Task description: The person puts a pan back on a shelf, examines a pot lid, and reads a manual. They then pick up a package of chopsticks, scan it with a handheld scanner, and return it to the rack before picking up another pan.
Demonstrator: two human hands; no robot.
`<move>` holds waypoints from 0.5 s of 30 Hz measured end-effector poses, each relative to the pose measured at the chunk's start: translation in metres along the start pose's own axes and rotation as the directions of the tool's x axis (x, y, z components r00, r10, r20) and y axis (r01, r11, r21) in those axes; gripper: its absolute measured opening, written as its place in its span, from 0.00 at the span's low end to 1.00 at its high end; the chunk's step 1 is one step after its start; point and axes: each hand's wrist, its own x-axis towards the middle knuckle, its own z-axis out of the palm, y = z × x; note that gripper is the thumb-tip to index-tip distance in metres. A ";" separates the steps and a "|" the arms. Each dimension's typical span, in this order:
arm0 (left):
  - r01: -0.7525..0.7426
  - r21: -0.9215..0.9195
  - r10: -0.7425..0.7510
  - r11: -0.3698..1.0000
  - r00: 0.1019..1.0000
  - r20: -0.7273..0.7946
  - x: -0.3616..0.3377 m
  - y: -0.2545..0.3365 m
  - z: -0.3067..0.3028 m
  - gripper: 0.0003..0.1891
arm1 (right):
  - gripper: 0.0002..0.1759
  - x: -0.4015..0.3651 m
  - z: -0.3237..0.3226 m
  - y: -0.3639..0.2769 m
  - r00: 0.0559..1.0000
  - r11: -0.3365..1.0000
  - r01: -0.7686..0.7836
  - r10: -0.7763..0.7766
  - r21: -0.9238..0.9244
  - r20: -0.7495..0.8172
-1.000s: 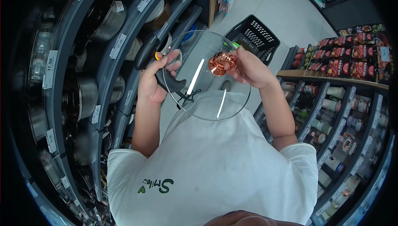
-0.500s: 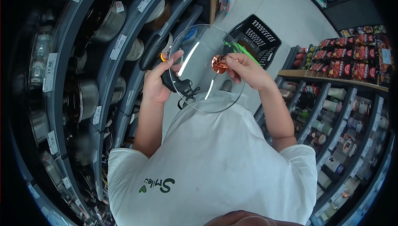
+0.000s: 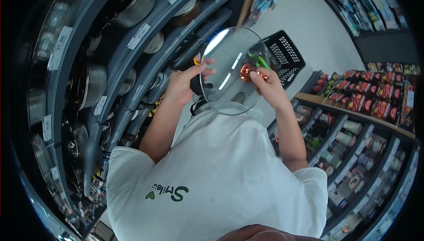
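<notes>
A round clear glass lid [image 3: 232, 71] with a thin metal rim is held upright in front of the chest. My left hand [image 3: 187, 79] grips its left edge, thumb on one side and fingers behind the glass. Pinched in my right hand [image 3: 267, 84] is the shiny copper-coloured knob [image 3: 246, 72] at the lid's middle. Past the left edge of the glass shows a black pan handle [image 3: 185, 55], close to my left fingers; whether they touch it I cannot tell.
Shelves of pots [image 3: 132, 9] with price tags rise on the left. A black shopping basket [image 3: 287, 57] with something green stands on the floor beyond the lid. On the right are shelves of cups [image 3: 344, 138] and red snack packets [image 3: 366, 91].
The lid and both hands have shifted right in view, and the lid is turned a little more edge-on. The shelves and basket also appear shifted as the view has turned.
</notes>
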 end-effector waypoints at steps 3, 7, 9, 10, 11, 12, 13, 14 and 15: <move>-0.013 0.103 0.017 0.995 0.999 -0.038 0.004 -0.011 -0.007 0.07 | 0.17 0.003 -0.008 0.012 0.987 0.996 -0.054 0.044 -0.065 -0.152; 0.057 0.295 0.027 0.954 0.962 -0.272 0.006 -0.042 -0.032 0.10 | 0.18 0.009 -0.032 0.038 0.973 0.987 -0.104 0.076 -0.120 -0.218; 0.081 0.317 0.034 0.945 0.940 -0.340 0.000 -0.061 -0.045 0.10 | 0.17 0.011 -0.038 0.048 0.972 0.986 -0.106 0.076 -0.126 -0.222; 0.107 0.342 0.038 0.934 0.919 -0.391 -0.004 -0.069 -0.048 0.10 | 0.17 0.013 -0.040 0.052 0.968 0.986 -0.106 0.073 -0.127 -0.242; 0.114 0.364 0.050 0.925 0.910 -0.412 -0.009 -0.078 -0.051 0.09 | 0.17 0.015 -0.043 0.058 0.971 0.986 -0.114 0.085 -0.119 -0.224; 0.128 0.365 0.046 0.922 0.901 -0.432 -0.014 -0.084 -0.051 0.09 | 0.17 0.018 -0.046 0.066 0.974 0.984 -0.114 0.084 -0.137 -0.208; 0.133 0.356 0.051 0.925 0.886 -0.461 -0.019 -0.091 -0.051 0.09 | 0.18 0.021 -0.050 0.075 0.978 0.981 -0.115 0.085 -0.155 -0.193; 0.140 0.347 0.053 0.927 0.870 -0.491 -0.024 -0.098 -0.050 0.09 | 0.18 0.025 -0.052 0.084 0.979 0.981 -0.130 0.103 -0.145 -0.177; 0.173 0.350 0.036 0.921 0.855 -0.518 -0.030 -0.101 -0.047 0.09 | 0.18 0.030 -0.053 0.094 0.984 0.983 -0.111 0.087 -0.148 -0.157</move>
